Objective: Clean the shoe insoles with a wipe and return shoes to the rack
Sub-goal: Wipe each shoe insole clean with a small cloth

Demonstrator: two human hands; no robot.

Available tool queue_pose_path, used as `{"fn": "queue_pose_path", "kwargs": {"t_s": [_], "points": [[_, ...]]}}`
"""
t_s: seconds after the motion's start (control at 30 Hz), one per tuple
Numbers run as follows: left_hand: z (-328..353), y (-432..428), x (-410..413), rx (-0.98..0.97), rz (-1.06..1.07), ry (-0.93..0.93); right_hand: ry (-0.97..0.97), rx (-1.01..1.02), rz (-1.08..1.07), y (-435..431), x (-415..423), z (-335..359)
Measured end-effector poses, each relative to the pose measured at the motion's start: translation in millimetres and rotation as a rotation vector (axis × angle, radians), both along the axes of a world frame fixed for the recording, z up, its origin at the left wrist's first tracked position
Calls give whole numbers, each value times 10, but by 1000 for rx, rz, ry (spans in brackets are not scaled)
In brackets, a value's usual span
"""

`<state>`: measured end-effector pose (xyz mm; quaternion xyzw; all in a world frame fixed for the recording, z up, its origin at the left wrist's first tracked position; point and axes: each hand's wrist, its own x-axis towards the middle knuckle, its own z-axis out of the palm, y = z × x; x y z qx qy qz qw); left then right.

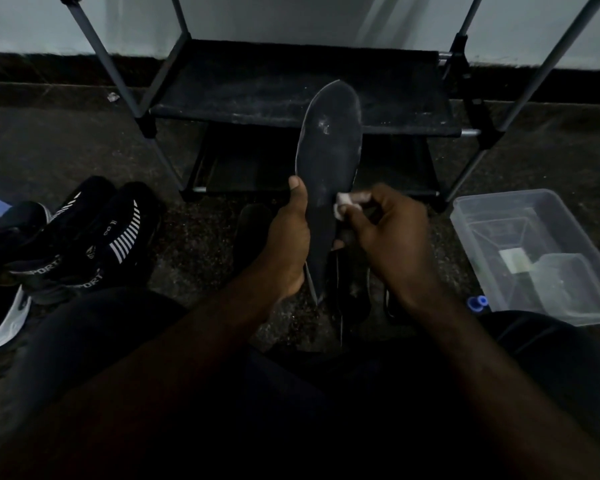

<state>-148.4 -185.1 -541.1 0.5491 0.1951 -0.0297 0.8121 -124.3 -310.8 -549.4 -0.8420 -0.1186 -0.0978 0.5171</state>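
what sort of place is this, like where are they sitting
Probably indoors at home, perhaps an entry corner, with the person low to the ground. A black shoe rack stands by a pale wall, sports shoes sit on the speckled floor, and a clear plastic tub is nearby.

Dimly lit room: pale grey painted wall [291, 15] at twelve o'clock, black skirting band [32, 65] beneath it, dark speckled stone floor [49, 143] from nine to three o'clock.
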Motion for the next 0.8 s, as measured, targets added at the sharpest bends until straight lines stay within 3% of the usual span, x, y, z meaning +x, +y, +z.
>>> {"fn": "queue_pose_path", "kwargs": {"t_s": [0.07,0.2,0.37,0.53,0.7,0.8], "points": [[-7,5,2,33,7,8,0,13,2,8,-21,-3],[-6,-11,-17,7,58,36,-14,27,211,167,-221,23],[0,-3,-1,34,11,16,11,44,-41,21,12,-17],[3,-4,-33,-45,24,49,-43,52,237,207,-256,46],[20,-28,4,3,25,6,83,206,14,29,19,-2],[-7,-30,-17,-36,-12,19,30,168,107,137,-157,5]]}}
